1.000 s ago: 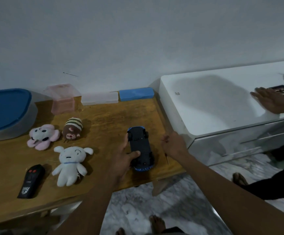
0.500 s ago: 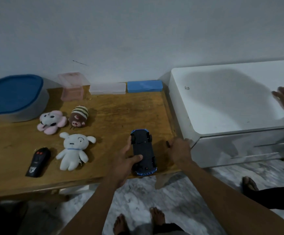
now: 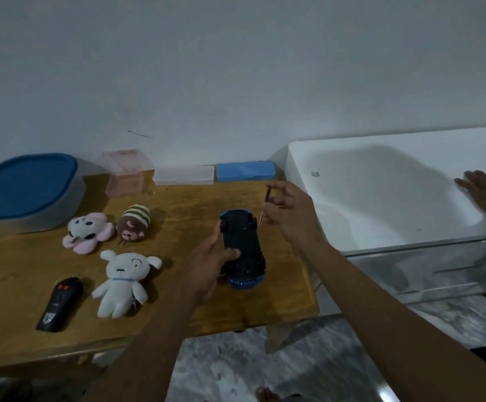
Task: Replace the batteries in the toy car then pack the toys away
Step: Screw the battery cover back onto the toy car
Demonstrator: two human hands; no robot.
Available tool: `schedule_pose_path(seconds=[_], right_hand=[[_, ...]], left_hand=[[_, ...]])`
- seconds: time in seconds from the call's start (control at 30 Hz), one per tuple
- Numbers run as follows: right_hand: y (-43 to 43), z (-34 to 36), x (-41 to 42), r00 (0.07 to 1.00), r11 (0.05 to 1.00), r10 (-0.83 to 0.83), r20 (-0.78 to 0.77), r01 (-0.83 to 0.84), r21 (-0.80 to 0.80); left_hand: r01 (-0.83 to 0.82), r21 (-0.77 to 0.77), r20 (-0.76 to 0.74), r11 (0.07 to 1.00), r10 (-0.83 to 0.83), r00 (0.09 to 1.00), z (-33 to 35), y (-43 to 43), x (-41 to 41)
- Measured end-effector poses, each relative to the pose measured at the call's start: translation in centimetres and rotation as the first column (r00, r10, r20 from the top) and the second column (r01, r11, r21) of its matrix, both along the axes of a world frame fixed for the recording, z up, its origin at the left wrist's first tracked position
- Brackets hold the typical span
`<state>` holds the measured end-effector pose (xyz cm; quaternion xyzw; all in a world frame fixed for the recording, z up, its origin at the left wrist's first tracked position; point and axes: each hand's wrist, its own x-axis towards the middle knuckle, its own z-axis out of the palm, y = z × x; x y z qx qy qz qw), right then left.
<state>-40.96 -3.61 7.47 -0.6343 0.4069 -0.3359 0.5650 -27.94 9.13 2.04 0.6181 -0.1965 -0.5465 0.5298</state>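
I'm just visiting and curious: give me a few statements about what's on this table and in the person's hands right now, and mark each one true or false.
1. The toy car lies upside down on the wooden table. True.
2. The left hand holds the car. True.
3. The right hand is empty. False: it pinches a thin screwdriver.
4. The black remote sits inside the blue-lidded container. False: it lies on the table near the white plush.
5. Three plush toys lie on the table. True.

toy car (image 3: pixel 242 248) upside down on table (image 3: pixel 178 207), three plush toys (image 3: pixel 125 281) to its left, remote (image 3: pixel 59 304) leftmost, boxes (image 3: pixel 183 175) behind
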Motion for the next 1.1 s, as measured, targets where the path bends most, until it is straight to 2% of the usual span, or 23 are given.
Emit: schedule_pose_path(seconds=[0.1,0.23,0.47,1.1], right_hand=[[-0.3,1.0,1.2,1.000,0.989,0.026,0.014,-0.024,-0.143],[-1.1,1.9,2.7,0.999,0.977,0.031,-0.009,-0.032,-0.212],[-1.6,2.5,4.2,0.994,0.984,0.019,0.109,0.001,-0.179],[-1.8,1.8,5.7,0.996,0.965,0.075,0.042,-0.062,-0.254]], left_hand=[[0.004,-0.028,0.049,1.000,-0.003,0.999,1.4,-1.2,0.8],[0.003,-0.062,0.052,0.998,0.000,0.999,2.8,-2.0,1.9],[-0.026,-0.083,0.042,0.996,0.030,0.999,4.3,-2.0,3.7],[-0.049,-0.092,0.038,0.995,0.053,0.998,5.5,-1.3,3.9]])
